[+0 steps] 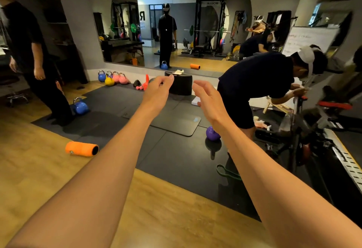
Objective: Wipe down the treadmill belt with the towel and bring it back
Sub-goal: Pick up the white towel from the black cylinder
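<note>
Left hand (158,91) and right hand (209,99) extend forward, fingers loosely spread, holding nothing. Purple kettlebell (212,133) sits beneath the right wrist; orange roller (82,148) lies left of the left forearm.

Nothing in either one right now: left grip (158,91) and right grip (208,99) reach out over the gym floor (49,169), fingers loose. The orange foam roller (82,148) lies just off the black mat's (176,159) left edge, and a purple kettlebell (212,133) sits on the mat.

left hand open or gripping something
Open. The left hand is stretched out in front in mid-air with its fingers loosely extended, and nothing is held in it.
</note>
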A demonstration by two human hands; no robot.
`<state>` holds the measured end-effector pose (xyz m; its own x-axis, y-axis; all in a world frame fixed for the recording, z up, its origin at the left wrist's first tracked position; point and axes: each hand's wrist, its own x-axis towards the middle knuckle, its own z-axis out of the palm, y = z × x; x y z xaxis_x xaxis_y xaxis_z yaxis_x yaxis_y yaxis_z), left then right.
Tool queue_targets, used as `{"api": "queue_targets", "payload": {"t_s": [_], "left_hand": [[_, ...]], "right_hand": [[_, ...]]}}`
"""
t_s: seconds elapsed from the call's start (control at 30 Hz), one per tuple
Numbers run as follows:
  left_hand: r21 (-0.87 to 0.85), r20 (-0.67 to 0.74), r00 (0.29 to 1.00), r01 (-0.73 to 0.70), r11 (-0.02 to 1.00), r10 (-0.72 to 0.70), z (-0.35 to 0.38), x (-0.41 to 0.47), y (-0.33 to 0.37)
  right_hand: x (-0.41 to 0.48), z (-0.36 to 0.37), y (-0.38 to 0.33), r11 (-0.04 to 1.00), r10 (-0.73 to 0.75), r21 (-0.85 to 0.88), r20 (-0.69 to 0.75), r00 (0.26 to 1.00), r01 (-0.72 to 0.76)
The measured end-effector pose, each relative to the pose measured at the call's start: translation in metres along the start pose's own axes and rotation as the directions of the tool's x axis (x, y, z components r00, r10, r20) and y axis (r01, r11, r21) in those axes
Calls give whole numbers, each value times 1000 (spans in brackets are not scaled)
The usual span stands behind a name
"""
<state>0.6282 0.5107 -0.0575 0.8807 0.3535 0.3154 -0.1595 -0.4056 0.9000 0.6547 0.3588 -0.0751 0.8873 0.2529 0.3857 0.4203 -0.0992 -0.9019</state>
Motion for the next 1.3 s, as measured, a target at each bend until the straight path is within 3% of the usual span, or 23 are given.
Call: {"api": "queue_targets", "payload": {"t_s": [0.3, 0.63, 0.97, 1.3], "left_hand": [[65, 22, 1000, -10, 998, 9, -6, 214, -72], [-2, 67, 998, -3, 1000, 3, -21, 456, -183], [-13, 104, 988, -113, 994, 114, -15, 710, -244], [84, 117, 974, -203, 976, 193, 22, 971, -299]], "right_hand": [[214, 59, 76, 998, 69, 2, -33, 997, -68], [433, 147, 168, 995, 76, -65, -68, 995, -80], [660, 190, 216, 975, 2, -221, -126, 992, -31], [922, 227, 313, 970, -38, -245, -97, 995, 13]]}}
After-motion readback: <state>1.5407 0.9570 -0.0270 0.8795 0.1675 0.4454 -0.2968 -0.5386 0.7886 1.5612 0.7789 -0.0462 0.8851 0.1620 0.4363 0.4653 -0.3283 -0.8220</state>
